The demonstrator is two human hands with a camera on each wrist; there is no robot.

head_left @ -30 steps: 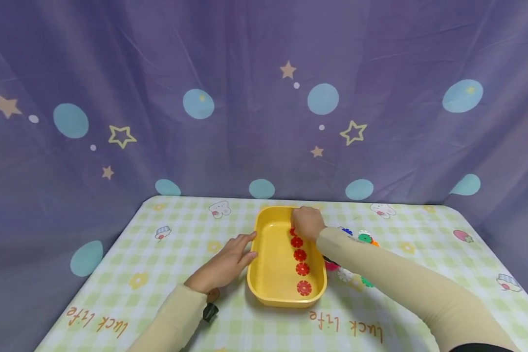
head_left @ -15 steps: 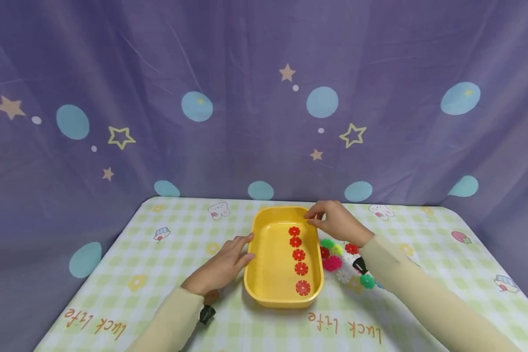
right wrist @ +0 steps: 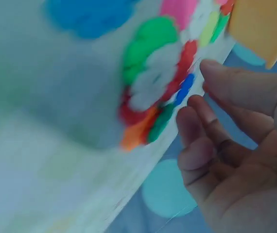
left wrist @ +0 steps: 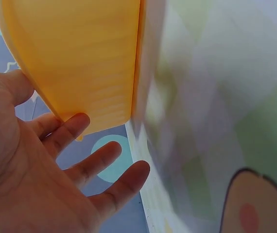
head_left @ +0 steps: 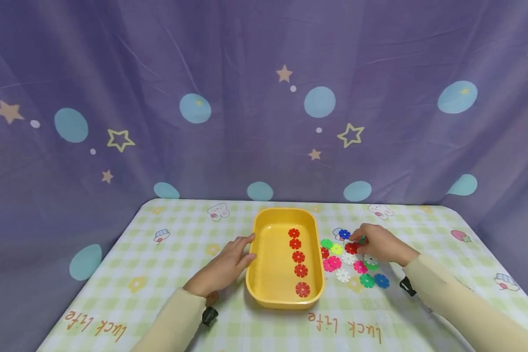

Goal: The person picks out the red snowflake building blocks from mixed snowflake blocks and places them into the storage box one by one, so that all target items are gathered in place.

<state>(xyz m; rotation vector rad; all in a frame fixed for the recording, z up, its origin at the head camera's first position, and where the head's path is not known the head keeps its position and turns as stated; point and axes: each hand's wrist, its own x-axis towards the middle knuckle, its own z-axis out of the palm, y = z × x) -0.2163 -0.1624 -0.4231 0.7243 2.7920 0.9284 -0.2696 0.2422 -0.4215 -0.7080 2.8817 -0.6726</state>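
A yellow plastic tray [head_left: 264, 274] stands on the table with several red snowflake discs [head_left: 298, 256] in a column along its right half. My left hand [head_left: 223, 266] touches the tray's left rim, its fingers spread and fairly straight; the left wrist view has the fingertips against the outer wall [left wrist: 90, 63]. To the right of the tray my right hand [head_left: 380, 243] hovers at a loose pile of snowflake discs, over a red disc [head_left: 351, 249]. Thumb and fingers are parted there, and nothing shows between them in the right wrist view [right wrist: 240, 131].
Pink [head_left: 332, 264], white [head_left: 343, 275], green [head_left: 367, 280] and blue discs [head_left: 382, 281] lie scattered between tray and right sleeve. A checked cloth [head_left: 180, 259] covers the table. Behind its far edge hangs a purple curtain [head_left: 229, 146].
My right hand has moved from the tray's far right corner, out over the rim, to the disc pile. The uppermost red disc now shows uncovered. My left hand stays at the rim.
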